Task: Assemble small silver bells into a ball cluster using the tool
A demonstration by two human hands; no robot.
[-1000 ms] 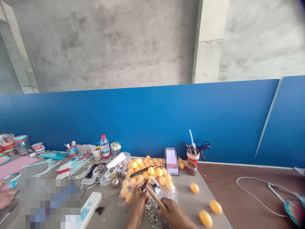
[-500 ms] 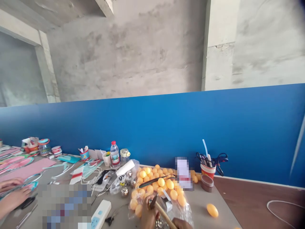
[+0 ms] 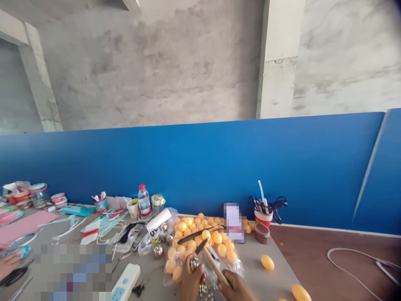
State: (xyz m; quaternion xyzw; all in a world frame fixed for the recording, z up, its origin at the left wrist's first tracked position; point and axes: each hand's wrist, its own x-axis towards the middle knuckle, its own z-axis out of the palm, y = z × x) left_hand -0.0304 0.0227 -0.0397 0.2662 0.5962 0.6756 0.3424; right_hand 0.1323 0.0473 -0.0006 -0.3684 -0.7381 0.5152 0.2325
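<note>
My left hand (image 3: 191,278) is closed round a shiny silver ball (image 3: 194,263) at the bottom centre. In my right hand (image 3: 236,286) is a small hammer, gripped by its pale wooden handle (image 3: 216,266). The dark hammer head (image 3: 201,246) is just above the ball; whether they touch, I cannot tell. Below my left hand lie small shiny metal pieces (image 3: 205,290), partly hidden. Just beyond both hands, a clear plastic bag of orange balls (image 3: 196,228) has a dark thin tool (image 3: 191,238) lying across it.
Silver balls (image 3: 158,251), a power strip (image 3: 126,282), a water bottle (image 3: 144,202) and cables lie leftward. A phone (image 3: 234,223) and a cup of tools (image 3: 263,217) stand behind. Loose orange balls (image 3: 267,263) sit right. Another person's hand (image 3: 9,265) is far left.
The view has turned slightly right, so table items shift left. Both hands show higher in the picture, and the hammer head has risen off the silver ball.
</note>
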